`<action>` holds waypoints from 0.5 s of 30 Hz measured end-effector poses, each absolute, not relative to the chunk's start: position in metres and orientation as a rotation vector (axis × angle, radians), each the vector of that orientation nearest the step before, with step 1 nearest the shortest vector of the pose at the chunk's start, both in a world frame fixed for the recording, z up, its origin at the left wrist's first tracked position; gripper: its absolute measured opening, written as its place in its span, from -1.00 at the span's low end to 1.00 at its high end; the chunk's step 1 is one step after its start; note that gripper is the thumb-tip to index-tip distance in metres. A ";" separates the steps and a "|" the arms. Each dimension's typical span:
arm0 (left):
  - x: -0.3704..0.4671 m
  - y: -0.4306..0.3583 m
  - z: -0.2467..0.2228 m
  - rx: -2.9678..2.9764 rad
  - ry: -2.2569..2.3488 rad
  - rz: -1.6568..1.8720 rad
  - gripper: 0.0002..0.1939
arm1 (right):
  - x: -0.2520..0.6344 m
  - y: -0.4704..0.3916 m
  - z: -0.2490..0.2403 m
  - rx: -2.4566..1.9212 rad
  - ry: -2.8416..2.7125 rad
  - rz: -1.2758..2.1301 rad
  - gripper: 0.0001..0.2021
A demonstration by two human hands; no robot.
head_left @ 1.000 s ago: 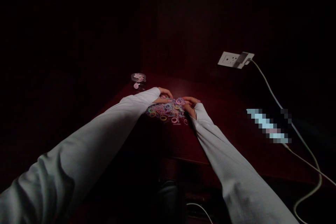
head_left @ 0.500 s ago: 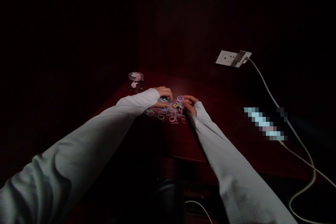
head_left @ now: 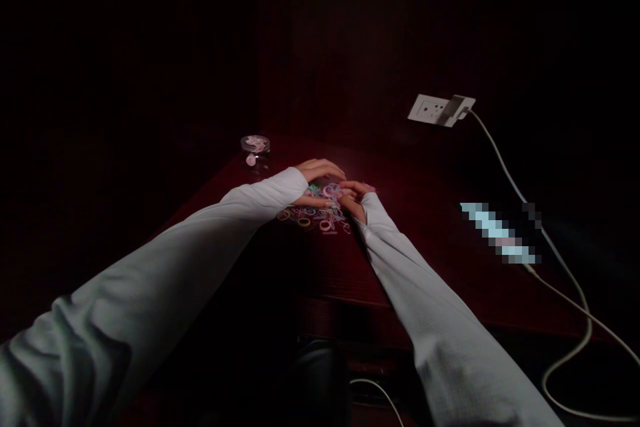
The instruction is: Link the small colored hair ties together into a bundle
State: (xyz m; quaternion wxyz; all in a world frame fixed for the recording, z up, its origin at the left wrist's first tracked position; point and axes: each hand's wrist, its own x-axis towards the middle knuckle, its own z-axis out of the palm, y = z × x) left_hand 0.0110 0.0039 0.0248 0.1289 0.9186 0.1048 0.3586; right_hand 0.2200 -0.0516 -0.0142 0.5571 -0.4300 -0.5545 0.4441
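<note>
A loose pile of small colourful hair ties (head_left: 326, 225) lies on the dark red table. Over its far left side reaches my left hand (head_left: 317, 177), open, its fingers stretched right and its thumb apart along the pile. My right hand (head_left: 356, 195) touches the right edge of the pile, fingers pointing left and apart from the thumb. A pale pink-purple hair tie (head_left: 330, 191) lies between the two hands. Something small and pink (head_left: 369, 187) shows behind my right hand, too small to name.
A clear jar (head_left: 256, 145) with pink pieces on its lid stands at the back left. A wall socket (head_left: 431, 110) holds a charger with a white cable (head_left: 505, 163). A blurred-out phone-like device (head_left: 500, 233) lies on the table's right (head_left: 415, 247).
My left hand's fingers have straightened and reached right over the pile. My right hand has shifted slightly left, and the two hands are closer together. The view has moved a little.
</note>
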 end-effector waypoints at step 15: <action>0.010 0.006 0.027 2.777 0.333 0.945 -0.62 | 0.221 -0.057 -0.013 -0.967 -1.444 1.019 -0.70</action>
